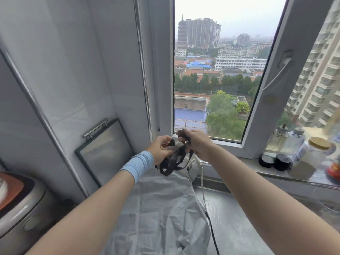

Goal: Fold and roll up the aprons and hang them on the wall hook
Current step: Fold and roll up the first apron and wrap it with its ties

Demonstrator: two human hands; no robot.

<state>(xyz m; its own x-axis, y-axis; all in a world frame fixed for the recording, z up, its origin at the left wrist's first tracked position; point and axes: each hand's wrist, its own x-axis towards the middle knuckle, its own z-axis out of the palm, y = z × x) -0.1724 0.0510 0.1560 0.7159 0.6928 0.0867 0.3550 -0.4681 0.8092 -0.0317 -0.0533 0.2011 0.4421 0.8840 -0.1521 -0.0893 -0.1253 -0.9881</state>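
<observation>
A pale grey apron (161,208) is held up by its top edge in front of the open window (217,80), and its wrinkled body is draped down towards the camera between the two forearms. The dark straps (173,162) are gathered in loose loops just below the hands. The left hand (161,148), with a light blue band (138,165) worn on its wrist, is closed on the apron's top edge, and a short end of strap is pinched between its fingers (165,139) and thumb. The right hand (196,142) is held just beside it, and its fingers (184,138) are curled round another part of the strap. The lower apron appears to rest on the metal desk (230,214), though the contact is hidden by the cloth itself. A glass panel with a bar handle (106,150) is leaned against the tiled wall at the left. Jars and bottles (311,155) are lined up on the windowsill (248,163) at the right, well apart from the apron.
</observation>
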